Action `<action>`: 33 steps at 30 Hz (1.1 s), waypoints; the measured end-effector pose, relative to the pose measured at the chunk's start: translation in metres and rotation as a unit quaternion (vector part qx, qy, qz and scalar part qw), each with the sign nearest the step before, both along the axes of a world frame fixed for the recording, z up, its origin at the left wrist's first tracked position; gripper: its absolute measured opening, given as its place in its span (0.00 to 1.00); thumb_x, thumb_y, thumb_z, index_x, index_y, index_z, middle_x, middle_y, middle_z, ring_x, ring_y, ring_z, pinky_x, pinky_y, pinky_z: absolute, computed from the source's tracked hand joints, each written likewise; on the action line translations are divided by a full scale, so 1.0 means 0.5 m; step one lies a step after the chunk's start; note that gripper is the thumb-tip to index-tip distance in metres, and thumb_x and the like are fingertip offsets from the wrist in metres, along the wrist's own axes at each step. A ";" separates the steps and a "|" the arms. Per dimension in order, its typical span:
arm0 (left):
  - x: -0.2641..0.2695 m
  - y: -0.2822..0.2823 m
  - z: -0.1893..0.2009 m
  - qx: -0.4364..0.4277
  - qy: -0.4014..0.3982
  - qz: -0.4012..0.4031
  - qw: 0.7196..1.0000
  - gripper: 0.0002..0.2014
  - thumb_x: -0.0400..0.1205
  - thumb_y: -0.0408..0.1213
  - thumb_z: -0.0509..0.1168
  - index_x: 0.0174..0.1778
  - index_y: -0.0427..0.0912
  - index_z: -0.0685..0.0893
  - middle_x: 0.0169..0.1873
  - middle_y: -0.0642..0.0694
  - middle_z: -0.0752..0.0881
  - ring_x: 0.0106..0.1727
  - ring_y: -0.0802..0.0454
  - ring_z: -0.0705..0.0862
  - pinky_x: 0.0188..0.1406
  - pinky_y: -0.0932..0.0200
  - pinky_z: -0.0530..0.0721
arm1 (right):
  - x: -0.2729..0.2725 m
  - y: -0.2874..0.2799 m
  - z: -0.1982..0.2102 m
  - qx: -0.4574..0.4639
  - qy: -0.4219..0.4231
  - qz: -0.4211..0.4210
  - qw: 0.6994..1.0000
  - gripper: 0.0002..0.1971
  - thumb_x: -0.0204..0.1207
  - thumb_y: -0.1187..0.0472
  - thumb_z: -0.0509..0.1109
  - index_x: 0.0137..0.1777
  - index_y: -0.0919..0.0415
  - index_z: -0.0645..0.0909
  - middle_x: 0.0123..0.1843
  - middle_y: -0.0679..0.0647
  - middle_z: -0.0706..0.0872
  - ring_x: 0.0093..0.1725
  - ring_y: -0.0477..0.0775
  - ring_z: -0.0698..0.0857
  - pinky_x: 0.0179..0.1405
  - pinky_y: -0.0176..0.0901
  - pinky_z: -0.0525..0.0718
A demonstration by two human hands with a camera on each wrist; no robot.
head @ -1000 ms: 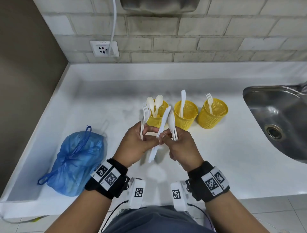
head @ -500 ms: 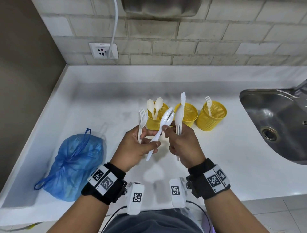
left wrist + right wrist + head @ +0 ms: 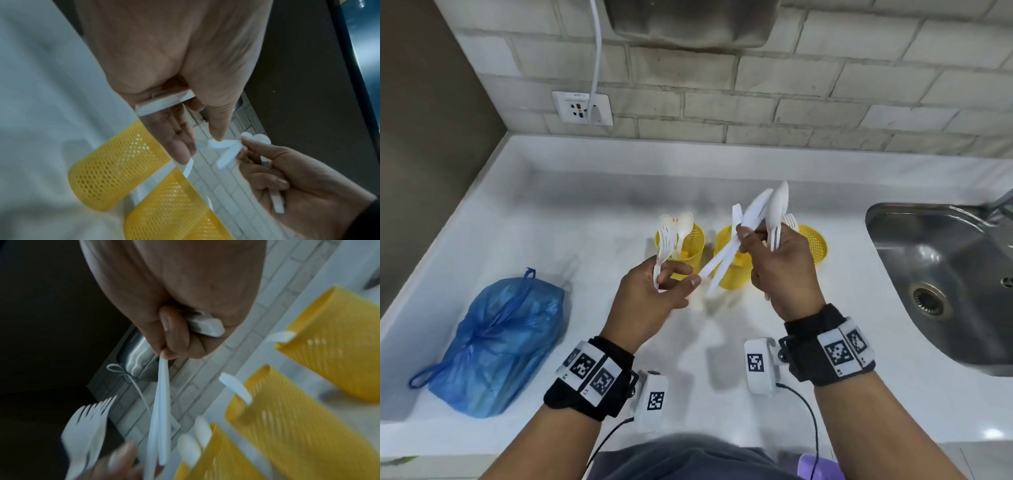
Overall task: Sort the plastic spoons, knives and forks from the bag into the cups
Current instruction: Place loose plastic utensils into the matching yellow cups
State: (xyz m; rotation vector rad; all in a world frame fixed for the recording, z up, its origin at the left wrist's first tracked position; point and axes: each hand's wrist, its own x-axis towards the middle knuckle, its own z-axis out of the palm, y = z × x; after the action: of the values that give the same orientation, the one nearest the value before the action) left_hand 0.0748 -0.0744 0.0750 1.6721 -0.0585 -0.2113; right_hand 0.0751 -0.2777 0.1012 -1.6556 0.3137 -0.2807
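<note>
right hand (image 3: 784, 270) | has drawn right, apart from left hand (image 3: 650, 301), now before the middle yellow mesh cup (image 3: 732, 263) | carries white plastic knives (image 3: 736, 243) and spoon (image 3: 777, 209) | left hand keeps white plastic forks (image 3: 664, 246)

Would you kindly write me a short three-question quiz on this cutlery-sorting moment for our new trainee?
1. True or false: the blue bag lies in the sink.
2. Which hand holds only forks? A) left hand B) right hand
3. Fill in: the leftmost yellow cup holds white ____.

Key
1. False: it lies on the counter, on the person's left, away from the sink.
2. A: the forks are in the left hand; the right hand grips knives and a spoon.
3. Spoons.
</note>
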 end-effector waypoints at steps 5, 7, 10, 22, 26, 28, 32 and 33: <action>0.037 -0.011 -0.016 0.202 -0.149 0.040 0.967 0.09 0.78 0.33 0.77 0.43 0.48 0.84 0.37 0.52 0.85 0.37 0.50 0.89 0.41 0.60 0.84 | 0.068 -0.099 0.025 -0.139 -0.086 -0.049 0.985 0.11 0.83 0.56 0.75 0.45 0.64 0.85 0.40 0.57 0.91 0.39 0.53 0.88 0.42 0.43 0.83; 0.057 -0.019 -0.030 0.288 -0.215 0.033 0.933 0.07 0.77 0.33 0.76 0.42 0.44 0.83 0.37 0.49 0.82 0.39 0.48 0.85 0.44 0.53 0.83 | 0.093 -0.115 0.014 -0.184 -0.089 -0.039 0.978 0.11 0.82 0.55 0.74 0.42 0.61 0.84 0.38 0.54 0.89 0.41 0.53 0.88 0.45 0.45 0.84; 0.080 -0.029 -0.051 0.354 -0.230 0.016 0.907 0.06 0.76 0.33 0.74 0.45 0.43 0.83 0.38 0.51 0.78 0.40 0.45 0.81 0.41 0.50 0.82 | 0.108 -0.113 -0.019 -0.252 -0.064 -0.003 0.966 0.16 0.82 0.56 0.74 0.34 0.49 0.75 0.31 0.45 0.82 0.33 0.44 0.81 0.36 0.37 0.74; 0.076 -0.054 -0.071 0.353 -0.199 0.070 0.911 0.10 0.80 0.45 0.74 0.47 0.47 0.80 0.44 0.51 0.77 0.37 0.61 0.78 0.41 0.58 0.75 | 0.095 -0.121 -0.073 -0.269 -0.007 0.042 0.962 0.09 0.81 0.56 0.75 0.55 0.54 0.78 0.33 0.45 0.81 0.35 0.38 0.81 0.33 0.23 0.72; 0.051 -0.079 -0.031 0.287 -0.173 0.078 0.939 0.10 0.84 0.53 0.62 0.45 0.53 0.74 0.37 0.55 0.77 0.40 0.53 0.76 0.41 0.53 0.73 | 0.078 -0.105 -0.051 -0.150 -0.006 0.015 0.988 0.08 0.84 0.52 0.69 0.55 0.55 0.78 0.34 0.48 0.79 0.31 0.42 0.78 0.33 0.32 0.74; 0.039 -0.091 -0.009 0.186 -0.133 0.079 0.970 0.09 0.85 0.51 0.57 0.41 0.54 0.72 0.32 0.57 0.75 0.38 0.51 0.74 0.40 0.51 0.71 | 0.073 -0.097 -0.045 -0.035 0.004 0.027 0.999 0.12 0.86 0.54 0.60 0.54 0.59 0.81 0.34 0.46 0.78 0.30 0.45 0.73 0.30 0.37 0.71; 0.041 -0.110 0.026 0.008 0.015 0.064 0.998 0.13 0.80 0.50 0.56 0.35 0.46 0.68 0.30 0.50 0.63 0.31 0.47 0.60 0.31 0.51 0.59 | 0.066 -0.074 -0.035 0.070 0.037 0.061 0.995 0.17 0.87 0.65 0.52 0.52 0.66 0.84 0.31 0.48 0.77 0.25 0.44 0.71 0.21 0.34 0.65; 0.042 -0.115 0.037 -0.020 0.039 0.052 0.998 0.14 0.81 0.51 0.56 0.35 0.45 0.67 0.30 0.48 0.63 0.31 0.47 0.59 0.31 0.52 0.59 | 0.067 -0.065 -0.037 0.062 0.037 0.067 0.995 0.16 0.86 0.64 0.53 0.52 0.69 0.82 0.30 0.45 0.77 0.27 0.43 0.72 0.24 0.35 0.67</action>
State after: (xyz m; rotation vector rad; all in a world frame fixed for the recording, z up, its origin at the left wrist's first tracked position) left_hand 0.0957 -0.1320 0.0934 1.6213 0.0819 -0.1959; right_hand 0.1087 -0.3100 0.0827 -1.5598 0.2688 -0.0965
